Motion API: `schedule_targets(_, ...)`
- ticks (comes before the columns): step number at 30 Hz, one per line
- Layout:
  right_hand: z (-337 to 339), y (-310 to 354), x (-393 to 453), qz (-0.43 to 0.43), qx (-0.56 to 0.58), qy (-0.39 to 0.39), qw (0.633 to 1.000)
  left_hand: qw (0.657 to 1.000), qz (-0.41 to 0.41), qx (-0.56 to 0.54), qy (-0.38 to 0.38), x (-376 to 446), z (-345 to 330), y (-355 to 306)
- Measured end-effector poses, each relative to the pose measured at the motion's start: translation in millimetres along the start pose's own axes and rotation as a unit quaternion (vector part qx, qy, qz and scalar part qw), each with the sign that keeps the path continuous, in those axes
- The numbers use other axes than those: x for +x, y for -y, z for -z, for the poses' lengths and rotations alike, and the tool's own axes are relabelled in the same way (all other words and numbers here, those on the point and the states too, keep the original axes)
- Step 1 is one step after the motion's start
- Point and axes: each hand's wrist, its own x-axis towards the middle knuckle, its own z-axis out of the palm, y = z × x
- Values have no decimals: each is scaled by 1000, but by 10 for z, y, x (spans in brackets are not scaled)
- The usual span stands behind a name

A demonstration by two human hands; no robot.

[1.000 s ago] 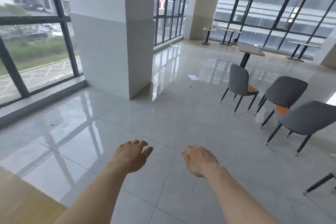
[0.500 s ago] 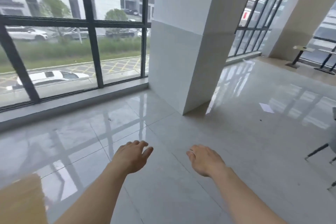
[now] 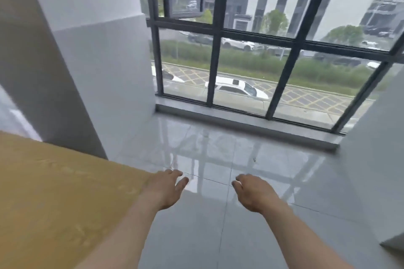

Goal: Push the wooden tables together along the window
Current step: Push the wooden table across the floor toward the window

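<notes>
A light wooden tabletop fills the lower left of the head view; its right corner reaches to just under my left wrist. My left hand hovers palm down over that corner's edge, fingers spread, holding nothing. My right hand hangs over the bare floor to the right, fingers loosely curled downward and empty. The tall black-framed window stands straight ahead, with a low grey sill along its foot. No second table is in view.
A wide white pillar rises at the left, right behind the table. Another white wall closes the right side. Glossy grey floor tiles lie between the pillars and the sill.
The view has swung to the left: chairs and the far hall are gone, the window now faces me, and much more of the wooden tabletop shows at lower left. Both hands stay empty.
</notes>
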Motion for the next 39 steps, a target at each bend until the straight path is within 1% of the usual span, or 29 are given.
schedule_targets(4,-53,794,614,128,-30,20,991,992,112,-54,-22,-126,89,655)
schedule_targets(7,-206,1442,929,209,-57,34,976,976,191,-95,-50,-211,-2,1245)
schedule_targets(9,-318,1866,1040,257,-82,50,962,964,230,-120,-65,-329,-119,1594)
schedule_targets(14,-745,2774,1118,363,-116,81,921,921,337,-172,-88,-794,-545,2187)
schedule_targets(18,-1194,3194,1064,438,-137,116,881,880,417,-214,-79,-1139,-986,2370)
schedule_targets(22,-1687,3323,1021,498,-129,129,848,834,484,-236,-117,-1315,-1378,2306)
schedule_targets(25,-2091,3274,1085,539,-113,110,827,811,524,-202,-167,-1320,-1743,2219)
schedule_targets(27,-2363,3193,1169,562,-111,90,815,802,536,-175,-198,-1259,-1999,2166)
schedule_targets(33,-3113,2912,1367,593,-98,56,797,784,551,-116,-262,-1035,-2734,2167)
schedule_targets(37,-3364,2831,1419,610,-62,-17,790,772,554,-92,-298,-943,-3001,2197)
schedule_targets(39,-3425,2805,1434,615,-36,-37,787,768,555,-91,-307,-928,-3059,2211)
